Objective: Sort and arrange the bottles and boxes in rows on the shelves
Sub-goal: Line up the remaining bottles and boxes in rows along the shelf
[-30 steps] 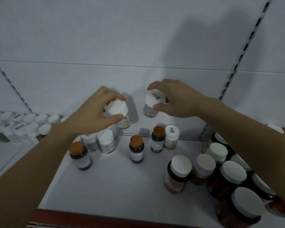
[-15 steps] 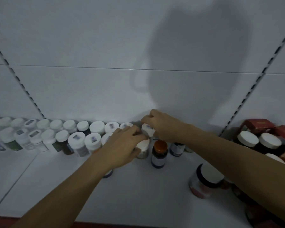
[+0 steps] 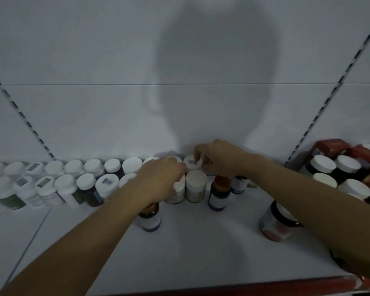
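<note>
Two rows of white-capped bottles (image 3: 107, 182) run along the back of the white shelf (image 3: 190, 253). My left hand (image 3: 160, 180) grips a white-capped bottle (image 3: 177, 191) at the right end of the front row. Beside it stands another white-capped bottle (image 3: 195, 185). My right hand (image 3: 218, 157) pinches the cap of a white-capped bottle (image 3: 191, 163) at the right end of the back row, against the wall. Two orange-capped dark bottles (image 3: 219, 193) (image 3: 150, 216) stand loose nearby.
A dark jar with a white lid (image 3: 276, 223) stands under my right forearm. More white-lidded jars (image 3: 323, 165) and red boxes (image 3: 329, 146) crowd the right end. The shelf's red front edge (image 3: 244, 287) runs along the bottom. Slotted uprights (image 3: 320, 116) rise on the wall.
Both hands have come down from mid-air with their white-capped bottles to the right ends of the two rows. The view has swung left, showing the long rows.
</note>
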Demonstrator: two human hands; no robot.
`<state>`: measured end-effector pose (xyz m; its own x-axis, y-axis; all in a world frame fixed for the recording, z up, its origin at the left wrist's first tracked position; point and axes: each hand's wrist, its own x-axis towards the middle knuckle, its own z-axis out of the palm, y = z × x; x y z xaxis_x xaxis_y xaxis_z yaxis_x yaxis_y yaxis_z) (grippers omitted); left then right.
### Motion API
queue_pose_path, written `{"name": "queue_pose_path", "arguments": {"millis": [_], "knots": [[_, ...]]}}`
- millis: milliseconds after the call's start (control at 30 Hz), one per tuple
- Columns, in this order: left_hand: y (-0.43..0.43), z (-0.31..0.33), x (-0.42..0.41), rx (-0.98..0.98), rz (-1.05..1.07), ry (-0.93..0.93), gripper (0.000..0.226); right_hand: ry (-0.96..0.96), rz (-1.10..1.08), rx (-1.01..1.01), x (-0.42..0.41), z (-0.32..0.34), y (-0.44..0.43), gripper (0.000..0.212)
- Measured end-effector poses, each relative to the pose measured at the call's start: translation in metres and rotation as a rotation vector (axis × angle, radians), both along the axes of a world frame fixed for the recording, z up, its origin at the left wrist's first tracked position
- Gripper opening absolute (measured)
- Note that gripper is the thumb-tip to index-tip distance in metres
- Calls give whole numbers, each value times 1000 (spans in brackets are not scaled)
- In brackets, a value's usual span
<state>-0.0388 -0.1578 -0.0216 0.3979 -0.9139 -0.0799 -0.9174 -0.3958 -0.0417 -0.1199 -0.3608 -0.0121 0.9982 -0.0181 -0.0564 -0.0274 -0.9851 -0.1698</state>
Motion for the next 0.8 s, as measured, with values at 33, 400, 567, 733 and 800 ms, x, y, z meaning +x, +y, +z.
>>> {"name": "queue_pose_path", "arguments": {"millis": [33,400,567,733,800], "knots": [[-1,0,1,7,-4,-2,43,8,-28,4,-4,4,-3,19],[-11,10,8,-40,-101,141,23,214,-223,-100,-52,19,-41,48],[-17,4,1,-100,-136,152,32,202,-203,-98,-56,10,-46,60],[-29,7,-23,-266,-256,268,42,199,-172,-69,-58,16,-61,58],[-37,4,-33,-232,-311,266,40,193,-151,-58,-59,14,-66,55]]}}
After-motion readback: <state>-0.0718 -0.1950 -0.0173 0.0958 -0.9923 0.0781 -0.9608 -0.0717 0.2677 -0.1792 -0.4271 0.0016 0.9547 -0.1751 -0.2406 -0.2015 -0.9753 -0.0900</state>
